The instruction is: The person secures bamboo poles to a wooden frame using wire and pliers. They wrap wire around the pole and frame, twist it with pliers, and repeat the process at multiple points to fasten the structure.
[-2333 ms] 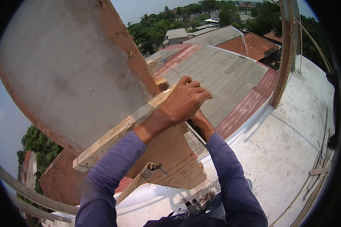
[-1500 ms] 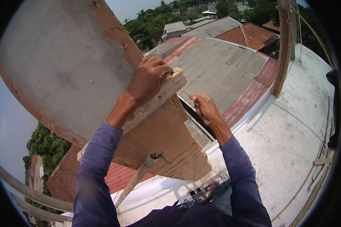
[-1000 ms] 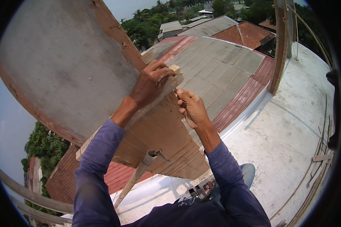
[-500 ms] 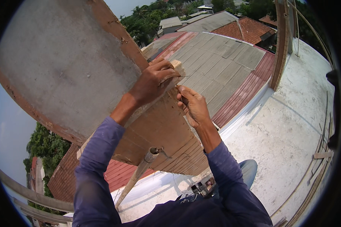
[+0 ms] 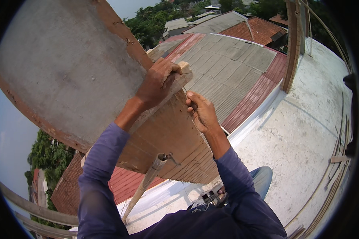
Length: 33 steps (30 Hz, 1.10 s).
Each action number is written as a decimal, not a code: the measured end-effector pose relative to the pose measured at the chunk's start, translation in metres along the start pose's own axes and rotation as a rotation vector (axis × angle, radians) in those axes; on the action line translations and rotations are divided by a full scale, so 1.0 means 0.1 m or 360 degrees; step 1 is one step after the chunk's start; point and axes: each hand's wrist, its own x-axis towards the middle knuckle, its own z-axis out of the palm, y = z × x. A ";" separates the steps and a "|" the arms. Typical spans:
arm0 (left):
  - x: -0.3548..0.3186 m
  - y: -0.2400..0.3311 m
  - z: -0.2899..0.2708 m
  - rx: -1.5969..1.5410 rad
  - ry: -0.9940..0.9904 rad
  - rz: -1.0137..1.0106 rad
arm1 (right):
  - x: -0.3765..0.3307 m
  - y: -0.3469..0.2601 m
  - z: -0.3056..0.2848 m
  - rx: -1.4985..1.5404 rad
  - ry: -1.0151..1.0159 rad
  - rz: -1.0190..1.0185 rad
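Observation:
My left hand (image 5: 157,83) is closed over the end of a wooden batten (image 5: 183,79), which runs along the top edge of a brown plywood panel (image 5: 163,139). Just below that end, my right hand (image 5: 202,111) has its thumb and fingers pinched on a thin wire (image 5: 184,90) rising toward the wood. Beside my left forearm spreads a large grey concrete surface (image 5: 68,59) with a brown wooden rim. In front of the panel a pole (image 5: 149,175) leans, with a metal clamp (image 5: 168,156) at its top.
A white rooftop floor (image 5: 299,135) extends to the right, with long thin rods (image 5: 331,195) along its edge. A wooden post (image 5: 293,47) stands at the far right. Corrugated grey roofing (image 5: 227,63) lies beyond and lower down. Rails (image 5: 40,209) cross the lower left.
My left hand has shifted slightly left and curled tighter on the batten. The wire end that stuck out beside its fingers no longer shows. My right hand stays nearly in place.

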 end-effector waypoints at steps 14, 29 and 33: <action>-0.05 0.23 0.11 0.0885 0.0009 0.0436 | 0.08 -0.04 0.10 0.0272 -0.0185 0.0028; -0.25 0.21 0.23 0.0613 0.0115 0.0102 | -0.05 0.05 0.07 0.0169 -0.0144 -0.0110; -0.24 0.22 0.22 0.0488 0.0069 0.0014 | 0.02 0.23 0.10 0.0446 -0.0181 -0.0242</action>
